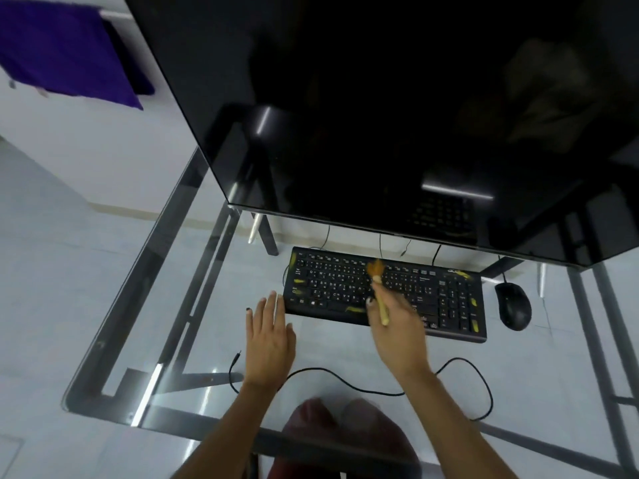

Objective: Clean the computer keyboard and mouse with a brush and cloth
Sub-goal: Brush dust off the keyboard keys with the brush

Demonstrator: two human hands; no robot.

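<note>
A black keyboard (432, 299) with yellow smudges lies on the glass desk (193, 305) below the monitor. My right hand (397, 333) grips a small wooden brush (378, 288); its orange bristles touch the upper middle keys. My left hand (271, 331) rests flat on the glass, fingers spread, its fingertips at the keyboard's left front corner. A black mouse (513, 309) sits to the right of the keyboard. No cloth is seen on the desk.
A large dark monitor (380, 115) overhangs the back of the desk. A loose black cable (345, 380) curls across the glass near my wrists. A purple cloth (69, 50) hangs on a rail at the far left. My knees show under the glass.
</note>
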